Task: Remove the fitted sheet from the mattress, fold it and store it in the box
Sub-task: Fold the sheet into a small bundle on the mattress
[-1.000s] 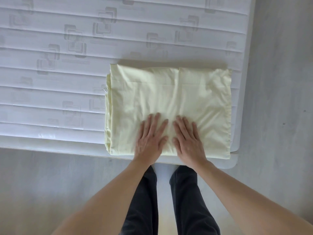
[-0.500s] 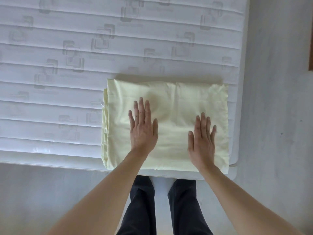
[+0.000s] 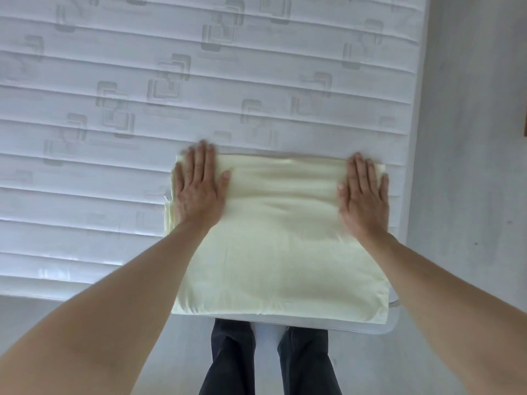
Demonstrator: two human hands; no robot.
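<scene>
On the bare white mattress [image 3: 199, 81], the folded yellow sheet [image 3: 279, 246] lay at the near corner, and the left hand [image 3: 196, 189] and right hand [image 3: 363, 198], flat with straight fingers, had slid outward to its far corners, smoothing it, probably almost ready for the box.

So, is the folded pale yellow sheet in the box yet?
No, the folded pale yellow sheet lies on the white quilted mattress under both flat hands.
</scene>
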